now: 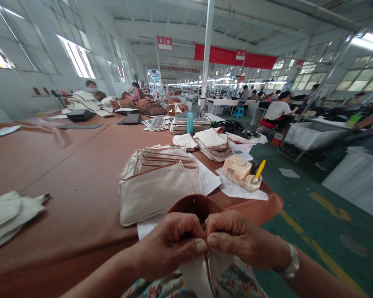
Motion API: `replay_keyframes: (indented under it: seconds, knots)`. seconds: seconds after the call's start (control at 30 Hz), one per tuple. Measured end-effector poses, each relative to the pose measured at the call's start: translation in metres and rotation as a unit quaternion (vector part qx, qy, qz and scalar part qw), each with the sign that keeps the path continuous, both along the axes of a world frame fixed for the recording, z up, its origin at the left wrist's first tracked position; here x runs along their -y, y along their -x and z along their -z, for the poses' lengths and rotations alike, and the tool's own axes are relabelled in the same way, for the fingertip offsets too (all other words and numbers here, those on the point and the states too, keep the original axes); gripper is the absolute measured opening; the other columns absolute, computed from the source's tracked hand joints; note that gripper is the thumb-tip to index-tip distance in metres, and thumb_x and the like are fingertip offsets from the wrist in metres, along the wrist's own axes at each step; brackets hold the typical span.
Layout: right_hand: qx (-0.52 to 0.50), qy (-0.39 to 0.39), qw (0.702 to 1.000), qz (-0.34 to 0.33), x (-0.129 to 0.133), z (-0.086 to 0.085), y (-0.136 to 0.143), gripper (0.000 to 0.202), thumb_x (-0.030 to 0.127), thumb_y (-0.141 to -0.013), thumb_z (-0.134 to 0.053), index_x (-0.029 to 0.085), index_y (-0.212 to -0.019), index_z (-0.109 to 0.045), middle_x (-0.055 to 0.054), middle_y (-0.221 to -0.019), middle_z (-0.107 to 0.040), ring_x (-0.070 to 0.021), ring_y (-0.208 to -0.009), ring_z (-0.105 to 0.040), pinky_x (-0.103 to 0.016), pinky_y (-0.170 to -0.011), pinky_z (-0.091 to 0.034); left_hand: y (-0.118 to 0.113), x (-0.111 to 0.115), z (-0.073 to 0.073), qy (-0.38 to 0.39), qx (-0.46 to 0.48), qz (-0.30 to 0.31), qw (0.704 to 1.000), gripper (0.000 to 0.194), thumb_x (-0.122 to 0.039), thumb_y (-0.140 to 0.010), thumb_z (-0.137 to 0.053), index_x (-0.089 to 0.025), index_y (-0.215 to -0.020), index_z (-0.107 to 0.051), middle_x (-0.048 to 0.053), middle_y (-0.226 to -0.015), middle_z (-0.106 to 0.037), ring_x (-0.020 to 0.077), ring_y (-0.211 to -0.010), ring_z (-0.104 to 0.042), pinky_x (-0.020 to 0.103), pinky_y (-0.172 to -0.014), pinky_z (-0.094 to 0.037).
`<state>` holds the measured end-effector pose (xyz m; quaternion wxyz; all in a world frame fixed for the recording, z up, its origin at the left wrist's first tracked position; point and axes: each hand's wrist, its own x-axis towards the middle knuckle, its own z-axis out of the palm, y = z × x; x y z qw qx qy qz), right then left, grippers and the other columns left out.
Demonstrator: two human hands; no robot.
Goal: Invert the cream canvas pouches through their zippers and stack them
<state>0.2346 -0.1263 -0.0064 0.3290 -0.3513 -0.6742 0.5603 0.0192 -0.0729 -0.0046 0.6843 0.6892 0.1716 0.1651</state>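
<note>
Close to my body, my left hand (174,242) and my right hand (247,238) meet, thumbs and bent fingers pinching the edges of a brown leather piece with off-white backing (194,269). Its brown side curves up behind my knuckles, and its off-white flaps hang below, split by a dark seam line. The fingertips nearly touch at the seam. Just beyond lies a stack of off-white sewn panels (155,192) with brown edges. To its right, a stained plastic container (238,169) stands on white paper, and a yellow-handled brush (260,169) leans in its open end.
A brown-covered table (65,174) spreads left, with more off-white panels (9,215) near its edge. Further back are another panel stack (213,142) and a teal bottle (190,123). Right of the table runs a green floor (301,207) with white bins (313,134); several people work beyond.
</note>
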Motion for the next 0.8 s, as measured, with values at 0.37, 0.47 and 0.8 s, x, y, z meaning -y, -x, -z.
replay_keyframes:
  seconds: [0.37,0.47,0.8]
  knots:
    - [-0.188,0.101,0.976,0.037,-0.011,0.043,0.008,0.035,0.044,-0.080,-0.073,0.015,-0.070,-0.058,0.002,-0.068,-0.047,-0.0113,-0.062,-0.037,-0.024,-0.059,-0.031,-0.001,-0.004,0.019,0.188,0.003,-0.033,0.982,0.051,-0.061,-0.076,-0.070,-0.011,-0.077,-0.061,-0.002,-0.060,-0.046,0.0075,-0.050,-0.033,0.021,-0.048,-0.022]
    - [-0.069,0.029,0.996,0.054,-0.017,0.026,0.001,0.034,0.047,-0.086,-0.066,0.015,-0.075,-0.062,0.000,-0.068,-0.051,-0.0136,-0.064,-0.044,-0.024,-0.060,-0.036,-0.002,-0.001,0.017,0.132,0.011,-0.090,0.987,0.046,-0.054,-0.071,-0.078,-0.013,-0.072,-0.057,-0.003,-0.060,-0.045,0.0069,-0.052,-0.033,0.020,-0.049,-0.022]
    - [0.120,-0.061,0.987,0.089,-0.026,-0.008,0.017,0.047,0.048,-0.077,-0.075,0.030,-0.120,-0.069,-0.011,-0.104,-0.074,-0.0337,-0.090,-0.069,-0.040,-0.078,-0.054,0.006,0.002,0.016,-0.265,0.058,-0.314,0.910,0.030,-0.046,-0.094,-0.051,-0.021,-0.089,-0.068,0.011,-0.083,-0.068,0.0206,-0.071,-0.061,0.030,-0.066,-0.047]
